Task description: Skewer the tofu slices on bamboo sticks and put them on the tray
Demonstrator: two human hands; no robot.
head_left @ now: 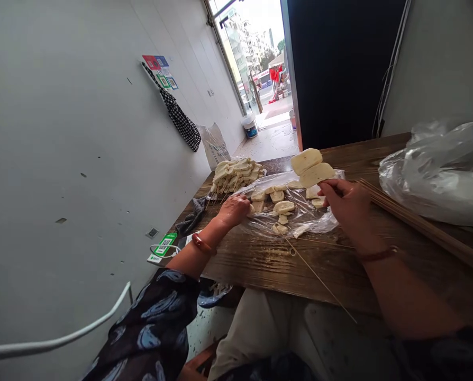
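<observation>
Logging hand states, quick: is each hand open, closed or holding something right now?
Left hand: curled beside loose pale slices; whether it grips one cannot be told.
Right hand: closed, holding two flat pale slices.

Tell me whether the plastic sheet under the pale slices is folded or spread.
Spread: the plastic sheet lies across the table, rumpled, with several pale slices on it.

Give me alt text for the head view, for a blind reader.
A person's right hand holds up two pale slices over a wooden table, with the left hand beside loose pieces on clear plastic. A pile of skewered slices and bundled sticks lie nearby.
</observation>
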